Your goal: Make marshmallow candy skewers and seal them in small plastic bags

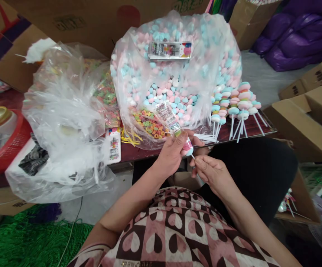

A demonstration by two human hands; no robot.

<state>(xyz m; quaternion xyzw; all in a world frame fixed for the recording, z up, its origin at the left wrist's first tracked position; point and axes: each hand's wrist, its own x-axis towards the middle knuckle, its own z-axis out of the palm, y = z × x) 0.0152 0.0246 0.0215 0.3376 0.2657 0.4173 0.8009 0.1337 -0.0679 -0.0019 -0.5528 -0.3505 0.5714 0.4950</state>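
Note:
A marshmallow candy skewer [188,150] sits in a printed clear wrapper [166,114], tilted with its stick pointing down toward me. My left hand [172,152] is closed around the wrapped candy. The fingers of my right hand [212,171] pinch the white stick [193,157] below the lowest blue marshmallow. Just beyond my hands lies a big clear bag [122,89] of pink, blue and white marshmallows [177,99]. Colourful ring candies [149,122] are heaped at its near left. A stack of printed wrappers [170,50] rests on the bag.
Finished-looking candy skewers [244,98] stand at the right of the table, near loose white sticks [207,138]. Yellow twist ties [130,138] lie at the table edge. Left are a plastic bag of wrappers [66,148] and a red basket [18,137]. An open carton [308,118] stands right.

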